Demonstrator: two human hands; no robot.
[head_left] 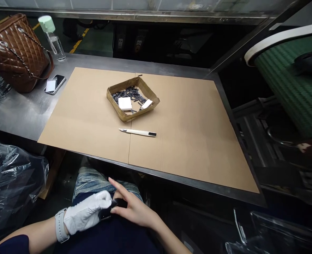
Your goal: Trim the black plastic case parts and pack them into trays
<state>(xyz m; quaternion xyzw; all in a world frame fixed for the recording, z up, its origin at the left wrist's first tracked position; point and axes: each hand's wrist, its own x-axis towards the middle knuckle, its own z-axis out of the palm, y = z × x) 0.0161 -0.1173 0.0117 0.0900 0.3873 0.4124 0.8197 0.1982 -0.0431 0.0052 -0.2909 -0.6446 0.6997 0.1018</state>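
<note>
My left hand (88, 211), in a white glove, is closed on a dark, flat piece (121, 203) low over my lap. From the other side my bare right hand (135, 208) grips the same piece, thumb below and index finger stretched out. The piece is black and partly covered by the fingers, so its kind cannot be made out. Beyond the table's front edge, a white-handled craft knife (137, 132) lies on the cardboard sheet (187, 134). Behind it stands a shallow cardboard tray (121, 114) holding many small black strips (129, 93) and two white blocks.
A brown quilted handbag (18, 53), a clear bottle with a green lid (54, 42) and a phone (54, 84) sit at the table's left. Plastic-wrapped dark goods (10, 180) are at lower left. A green conveyor belt (291, 77) is at right.
</note>
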